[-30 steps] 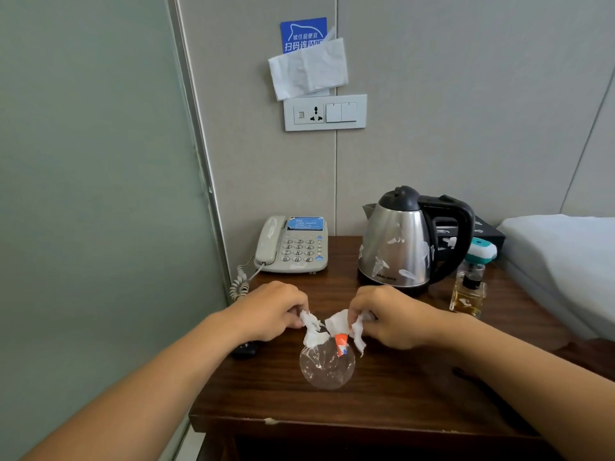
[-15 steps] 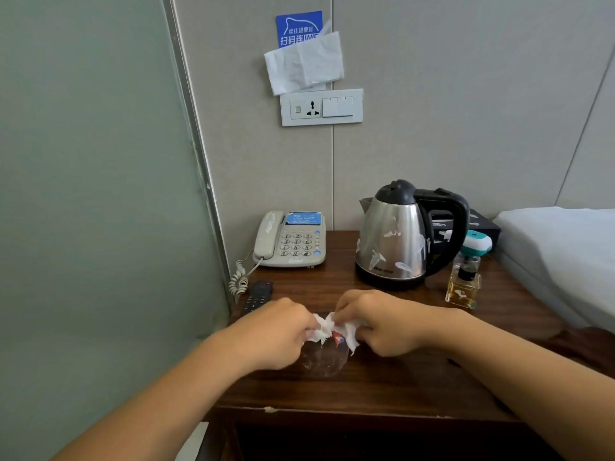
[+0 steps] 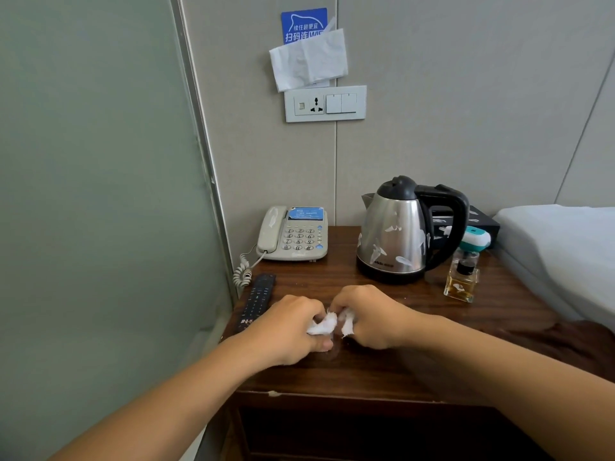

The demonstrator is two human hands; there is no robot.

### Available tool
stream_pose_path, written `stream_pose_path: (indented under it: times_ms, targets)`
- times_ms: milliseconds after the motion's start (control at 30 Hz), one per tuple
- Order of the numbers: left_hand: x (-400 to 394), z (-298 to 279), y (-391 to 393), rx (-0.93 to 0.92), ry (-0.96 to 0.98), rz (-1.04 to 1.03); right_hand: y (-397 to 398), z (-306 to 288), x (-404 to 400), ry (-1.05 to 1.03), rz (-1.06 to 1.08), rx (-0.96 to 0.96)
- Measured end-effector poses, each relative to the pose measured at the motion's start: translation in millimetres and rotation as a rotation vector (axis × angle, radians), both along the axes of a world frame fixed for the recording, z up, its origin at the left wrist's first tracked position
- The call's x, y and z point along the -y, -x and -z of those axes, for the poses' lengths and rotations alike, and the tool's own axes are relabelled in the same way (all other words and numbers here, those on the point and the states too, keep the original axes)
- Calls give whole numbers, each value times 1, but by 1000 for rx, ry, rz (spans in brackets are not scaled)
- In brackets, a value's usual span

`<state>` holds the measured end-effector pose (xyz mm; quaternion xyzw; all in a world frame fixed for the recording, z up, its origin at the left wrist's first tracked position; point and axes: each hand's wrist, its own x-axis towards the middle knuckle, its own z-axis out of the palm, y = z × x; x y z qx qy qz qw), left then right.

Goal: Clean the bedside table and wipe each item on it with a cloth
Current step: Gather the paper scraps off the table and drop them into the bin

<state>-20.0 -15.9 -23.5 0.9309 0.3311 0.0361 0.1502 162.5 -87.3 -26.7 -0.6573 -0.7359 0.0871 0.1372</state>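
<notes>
- Presently: left hand (image 3: pixel 287 327) and right hand (image 3: pixel 367 316) pinch white paper scraps (image 3: pixel 324 326) together at the front of the tabletop (image 3: pixel 366 367).
- Kettle (image 3: pixel 392 234): scraps stuck on; apparently unwiped.
- Telephone (image 3: pixel 293 234), remote (image 3: pixel 258 299), perfume bottle (image 3: pixel 462 281): wiping apparently outstanding.
- No cloth seen; task looks early.

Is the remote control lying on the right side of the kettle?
No, the remote control lies at the table's left edge, in front of the telephone, while the kettle stands farther right.
</notes>
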Motion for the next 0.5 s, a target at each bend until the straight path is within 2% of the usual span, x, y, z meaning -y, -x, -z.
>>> stream_pose_path:
  times_ms: [200, 500]
  targets:
    - [4, -8, 11, 13, -142, 98, 8, -8, 9, -19, -13, 50]
    - [35, -78, 36, 171, -330, 152, 20, -88, 66, -138, 76, 54]
